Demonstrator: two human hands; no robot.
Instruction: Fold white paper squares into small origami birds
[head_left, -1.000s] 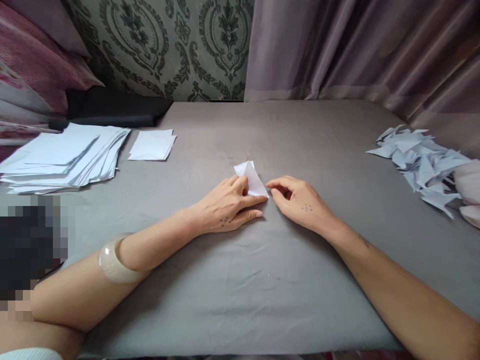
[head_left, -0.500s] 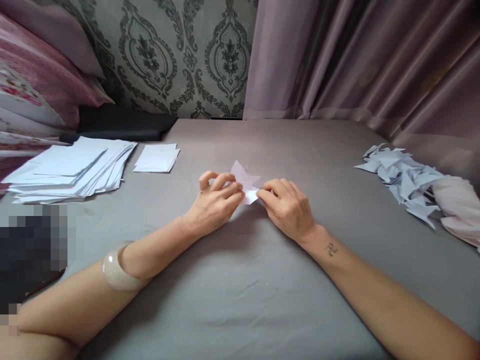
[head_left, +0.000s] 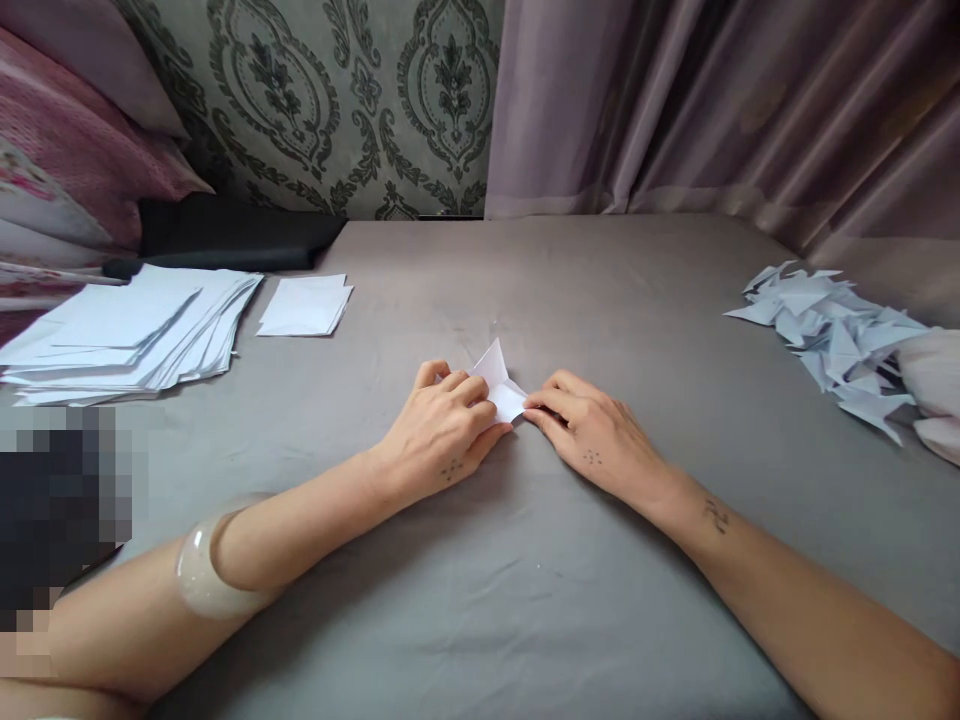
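Between my hands is a small white piece of folded paper [head_left: 504, 385], with one pointed flap standing up toward the far side. My left hand [head_left: 454, 420] grips its left part, thumb along the near edge and fingers bent over the top. That side of the paper is hidden behind the fingers. My right hand [head_left: 581, 415] pinches the right corner between thumb and forefinger. Both hands are low, close to the grey sheet [head_left: 465, 620].
To the left lie a large stack of white paper [head_left: 127, 335] and a smaller stack of square sheets [head_left: 304, 305]. Folded paper pieces [head_left: 832, 335] are heaped at the right beside a pale cloth [head_left: 934, 375]. A black folded item [head_left: 232, 235] lies at the back left.
The paper has turned and come slightly nearer, its upright point now clearer. Both hands have shifted a little nearer and to the right with it. The camera view has moved slightly.
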